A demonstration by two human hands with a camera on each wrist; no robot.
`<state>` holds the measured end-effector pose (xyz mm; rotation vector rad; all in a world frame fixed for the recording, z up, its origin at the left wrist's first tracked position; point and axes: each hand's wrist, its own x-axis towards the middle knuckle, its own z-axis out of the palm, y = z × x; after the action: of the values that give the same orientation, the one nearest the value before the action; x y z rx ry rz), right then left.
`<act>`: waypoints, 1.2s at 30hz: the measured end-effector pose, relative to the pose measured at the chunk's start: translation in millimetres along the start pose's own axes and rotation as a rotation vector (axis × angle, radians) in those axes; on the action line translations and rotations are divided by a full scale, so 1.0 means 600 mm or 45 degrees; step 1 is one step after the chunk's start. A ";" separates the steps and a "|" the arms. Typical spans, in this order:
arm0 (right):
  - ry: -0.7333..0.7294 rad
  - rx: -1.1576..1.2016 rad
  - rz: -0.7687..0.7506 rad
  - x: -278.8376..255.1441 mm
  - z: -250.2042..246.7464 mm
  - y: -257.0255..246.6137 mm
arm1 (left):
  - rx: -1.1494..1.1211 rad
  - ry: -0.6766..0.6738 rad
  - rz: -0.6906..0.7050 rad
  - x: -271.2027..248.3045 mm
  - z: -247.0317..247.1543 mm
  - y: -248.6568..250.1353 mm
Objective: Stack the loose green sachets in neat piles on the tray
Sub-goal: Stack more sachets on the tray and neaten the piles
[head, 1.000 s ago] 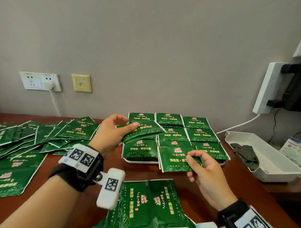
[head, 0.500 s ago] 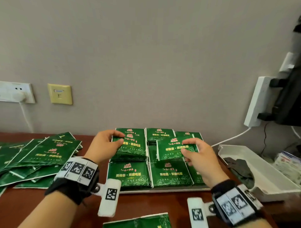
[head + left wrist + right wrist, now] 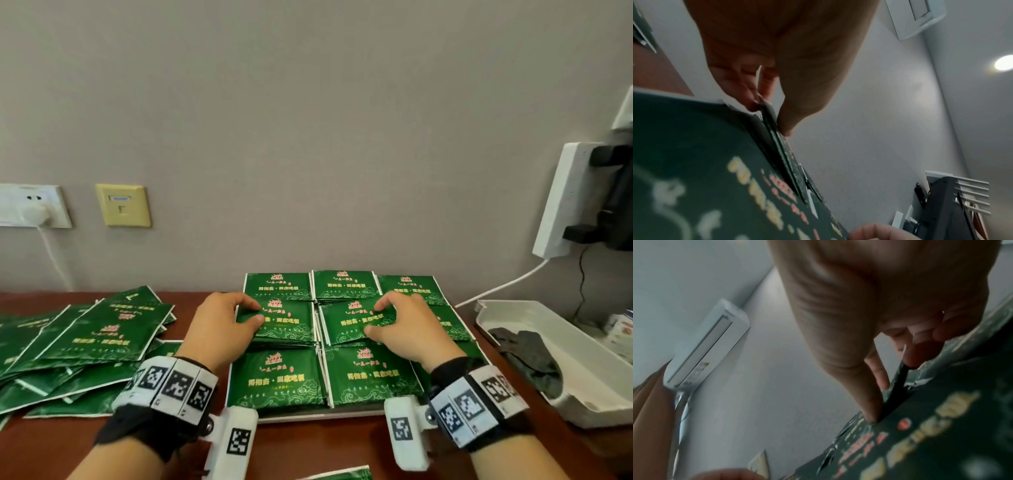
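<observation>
Reddish-brown surface [image 3: 308, 442] along a grey wall, carrying everything. Heaped loosely across its left part, a sprawl of loose green sachets [image 3: 106, 329], overlapping and askew. At centre, a flat tray [image 3: 322, 413], pale front rim showing, packed with sachet piles [image 3: 277, 377] in rows three across. At the right edge, a white plastic bin [image 3: 582, 394] with something dark inside. Over the middle row, left hand [image 3: 219, 325], thumb and curled fingers [image 3: 789, 116] pinching the left-middle stack [image 3: 291, 322] at its edge. Beside it, right hand [image 3: 407, 329], thumb and fingers [image 3: 867, 402] likewise clamped on a sachet [image 3: 352, 322] atop the centre pile.
</observation>
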<state>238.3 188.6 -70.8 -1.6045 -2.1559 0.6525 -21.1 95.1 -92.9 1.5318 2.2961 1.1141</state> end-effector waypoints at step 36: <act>-0.064 -0.457 -0.029 -0.004 0.022 -0.015 | 0.501 -0.275 -0.055 -0.020 0.014 0.032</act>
<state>224.6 182.2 -76.5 -1.7483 -2.4306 0.3116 2.9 93.1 -89.3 1.6226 2.4791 0.4722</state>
